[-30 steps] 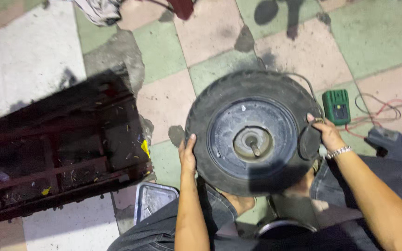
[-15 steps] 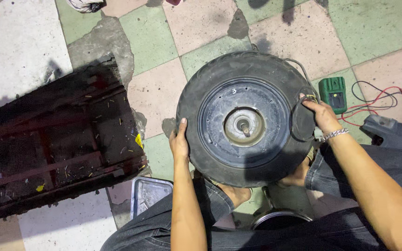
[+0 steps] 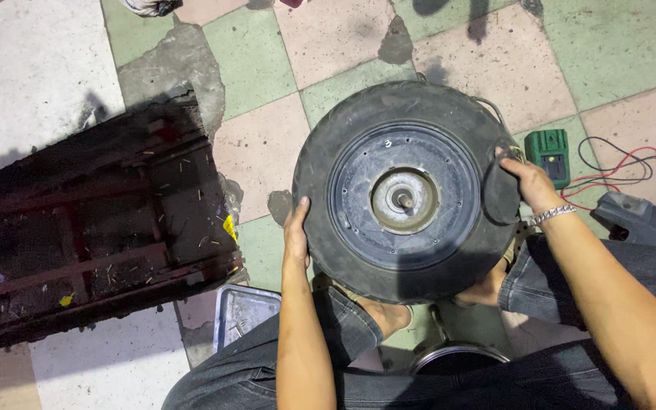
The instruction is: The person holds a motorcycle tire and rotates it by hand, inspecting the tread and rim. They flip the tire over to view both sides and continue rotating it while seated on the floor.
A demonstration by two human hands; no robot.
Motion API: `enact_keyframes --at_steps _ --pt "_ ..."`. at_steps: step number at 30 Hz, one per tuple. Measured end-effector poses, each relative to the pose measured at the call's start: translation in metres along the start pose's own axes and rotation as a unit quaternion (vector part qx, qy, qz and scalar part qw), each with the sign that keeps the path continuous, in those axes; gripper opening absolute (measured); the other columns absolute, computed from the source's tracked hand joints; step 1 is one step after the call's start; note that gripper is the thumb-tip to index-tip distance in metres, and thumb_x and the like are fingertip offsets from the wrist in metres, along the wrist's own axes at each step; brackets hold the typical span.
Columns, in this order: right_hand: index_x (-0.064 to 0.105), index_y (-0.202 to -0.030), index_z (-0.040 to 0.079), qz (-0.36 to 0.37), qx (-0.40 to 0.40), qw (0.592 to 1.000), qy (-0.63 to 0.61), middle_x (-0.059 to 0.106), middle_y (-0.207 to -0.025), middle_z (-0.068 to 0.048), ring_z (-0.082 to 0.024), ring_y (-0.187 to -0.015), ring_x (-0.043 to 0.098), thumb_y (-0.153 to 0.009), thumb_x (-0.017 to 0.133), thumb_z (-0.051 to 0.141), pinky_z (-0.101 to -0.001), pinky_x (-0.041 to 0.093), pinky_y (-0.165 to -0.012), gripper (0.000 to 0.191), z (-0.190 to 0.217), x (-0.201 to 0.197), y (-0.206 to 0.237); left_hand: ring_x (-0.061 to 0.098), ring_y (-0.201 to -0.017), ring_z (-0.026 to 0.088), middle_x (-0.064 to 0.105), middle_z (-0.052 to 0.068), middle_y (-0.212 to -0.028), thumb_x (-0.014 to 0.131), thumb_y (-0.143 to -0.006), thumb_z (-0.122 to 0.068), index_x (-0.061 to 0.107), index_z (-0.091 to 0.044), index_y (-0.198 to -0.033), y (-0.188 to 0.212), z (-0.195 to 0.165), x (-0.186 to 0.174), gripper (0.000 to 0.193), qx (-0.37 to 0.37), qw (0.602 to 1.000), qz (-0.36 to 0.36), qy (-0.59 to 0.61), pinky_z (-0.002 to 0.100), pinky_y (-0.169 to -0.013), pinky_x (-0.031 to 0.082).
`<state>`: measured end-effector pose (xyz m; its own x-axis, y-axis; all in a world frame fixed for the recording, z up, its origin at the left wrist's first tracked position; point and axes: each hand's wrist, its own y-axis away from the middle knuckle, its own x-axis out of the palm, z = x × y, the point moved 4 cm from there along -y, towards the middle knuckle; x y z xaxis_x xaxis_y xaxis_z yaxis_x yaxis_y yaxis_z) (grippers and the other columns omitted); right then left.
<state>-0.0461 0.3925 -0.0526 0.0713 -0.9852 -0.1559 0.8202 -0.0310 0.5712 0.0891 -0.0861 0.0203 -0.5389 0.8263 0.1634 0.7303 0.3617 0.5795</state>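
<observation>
Nearest, a metal tray (image 3: 241, 315) and a round metal bowl rim (image 3: 457, 355) lie on the tiled floor (image 3: 260, 144) by the person's knees. Just beyond, the wheel (image 3: 408, 190), a black tyre on a dark hub, lies flat between both hands. The left hand (image 3: 296, 231) presses its left edge, fingers together against the rubber. The right hand (image 3: 527, 182) grips the right edge, fingers curled over the tyre. Right of it sits a green meter (image 3: 548, 156) with red leads; a dark metal frame (image 3: 93, 228) lies left.

Black tyre (image 3: 320, 159), green meter (image 3: 548, 154), pink-green-white chequered floor (image 3: 260, 144).
</observation>
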Motion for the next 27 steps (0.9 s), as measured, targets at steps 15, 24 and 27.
enact_keyframes --at_steps 15,24,27 --pt "0.069 -0.127 0.004 0.126 0.069 0.99 0.013 0.072 -0.125 -0.007 -0.02 -0.108 0.068 -0.097 0.061 0.056 -0.0335 0.048 -0.101 0.06 0.107 0.047 -0.026 0.069 -0.112 0.028 0.071 0.015 -0.128 0.075 -0.077 -0.05 0.062 -0.002 -0.136 -0.08 -0.042 0.019 0.077 -0.085 0.994 -0.011 -0.062 0.039 -0.098 0.054" --pt "0.073 -0.118 0.009 0.164 0.125 0.975 -0.088 0.077 -0.11 -0.006 -0.019 -0.084 0.072 -0.097 0.065 0.045 -0.0346 0.056 -0.08 0.043 0.137 0.067 -0.026 0.072 -0.1 0.031 0.073 0.012 -0.117 0.069 -0.08 -0.048 0.067 -0.011 -0.126 -0.117 -0.056 0.028 0.059 -0.137 0.987 0.076 -0.034 0.047 -0.09 0.058" --pt "0.073 -0.117 0.008 0.166 0.126 0.972 -0.112 0.078 -0.106 -0.006 -0.019 -0.083 0.072 -0.096 0.063 0.042 -0.0343 0.057 -0.078 0.041 0.13 0.065 -0.027 0.07 -0.105 0.032 0.072 0.015 -0.122 0.067 -0.082 -0.051 0.066 -0.008 -0.128 -0.096 -0.05 0.023 0.063 -0.157 0.985 0.069 -0.013 0.048 -0.093 0.056"
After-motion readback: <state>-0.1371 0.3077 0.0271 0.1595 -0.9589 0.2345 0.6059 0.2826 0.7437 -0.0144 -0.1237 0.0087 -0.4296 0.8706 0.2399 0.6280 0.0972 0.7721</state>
